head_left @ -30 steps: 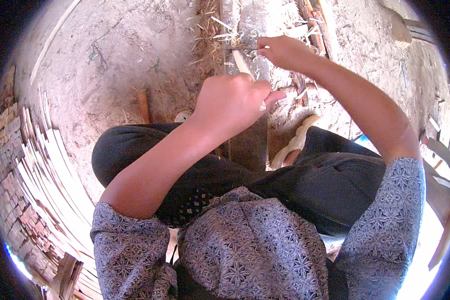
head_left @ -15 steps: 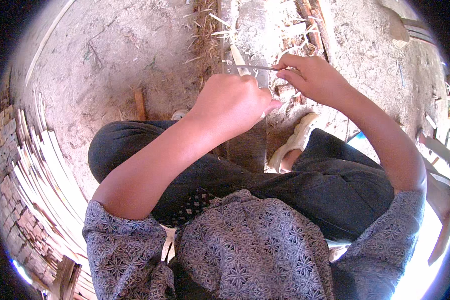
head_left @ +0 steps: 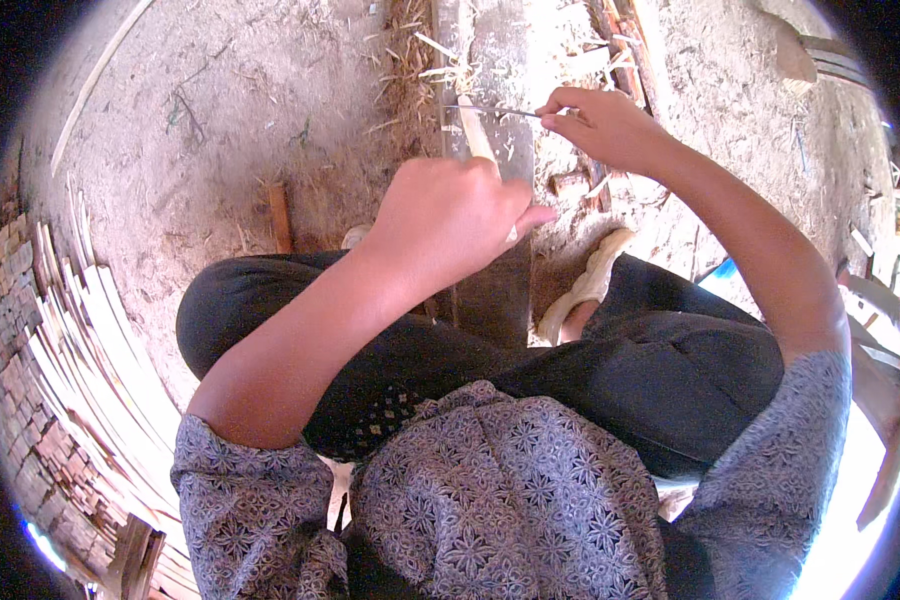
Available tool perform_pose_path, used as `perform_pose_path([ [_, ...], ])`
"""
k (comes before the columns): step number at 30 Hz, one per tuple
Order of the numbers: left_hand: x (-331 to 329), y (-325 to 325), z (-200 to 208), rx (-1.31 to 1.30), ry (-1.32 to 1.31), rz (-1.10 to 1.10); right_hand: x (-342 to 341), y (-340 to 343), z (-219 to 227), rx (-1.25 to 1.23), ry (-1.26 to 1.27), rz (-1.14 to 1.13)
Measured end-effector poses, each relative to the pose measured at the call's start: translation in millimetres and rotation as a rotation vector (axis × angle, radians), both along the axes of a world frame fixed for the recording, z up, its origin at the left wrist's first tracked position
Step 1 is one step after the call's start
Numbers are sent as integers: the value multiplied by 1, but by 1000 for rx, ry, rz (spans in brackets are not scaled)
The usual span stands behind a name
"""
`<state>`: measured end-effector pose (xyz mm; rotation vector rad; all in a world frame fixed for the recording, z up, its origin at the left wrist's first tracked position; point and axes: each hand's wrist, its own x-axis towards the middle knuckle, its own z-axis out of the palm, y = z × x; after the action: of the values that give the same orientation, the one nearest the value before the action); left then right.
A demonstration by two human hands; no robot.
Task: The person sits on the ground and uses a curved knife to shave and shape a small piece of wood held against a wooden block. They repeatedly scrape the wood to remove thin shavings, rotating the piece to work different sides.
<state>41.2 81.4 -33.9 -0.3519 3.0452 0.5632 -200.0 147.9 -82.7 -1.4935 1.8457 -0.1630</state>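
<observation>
My left hand (head_left: 452, 212) is closed round a pale wooden stick (head_left: 477, 138), whose far part sticks out past my knuckles over a wooden plank (head_left: 490, 305). A little of its near end shows below my thumb. In my right hand (head_left: 606, 128), farther off and to the right, is a thin-bladed knife (head_left: 505, 111). Its blade reaches left across the stick close to the far end. My fingers cover the knife's handle. Pale shavings (head_left: 454, 68) lie just beyond the stick's tip.
Heaped shavings (head_left: 402, 85) run along the plank's left side. A brown wooden piece (head_left: 280, 215) is on the dirt floor, left of the plank. Long pale strips (head_left: 105, 345) and stacked short pieces (head_left: 20, 375) fill the far left. My sandalled foot (head_left: 588, 285) rests right of the plank.
The knife in my right hand has slid away from my left hand, toward the stick's far end. My left hand has drawn slightly nearer to me with the stick.
</observation>
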Motion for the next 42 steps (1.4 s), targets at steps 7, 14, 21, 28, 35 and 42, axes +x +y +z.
perform_pose_path([
  [7, -3, -2, -4, 2, 121, 79, 13, 20, 11, -153, -67, 90],
  [14, -14, -5, 0, 47, 98, 61, -3, -25, -63, -103, 54, 103],
  [21, 0, -5, -5, 20, 54, -15, -3, -9, -27, -157, 53, 83],
  [28, 1, -4, -8, 4, 55, -28, 10, 14, 36, -73, -2, 149],
  [35, -8, 0, -6, 32, 53, -32, 4, -15, -27, -97, 205, 140],
  [42, -7, -7, -1, -9, 29, -75, 23, -57, -43, 41, 185, 88],
])
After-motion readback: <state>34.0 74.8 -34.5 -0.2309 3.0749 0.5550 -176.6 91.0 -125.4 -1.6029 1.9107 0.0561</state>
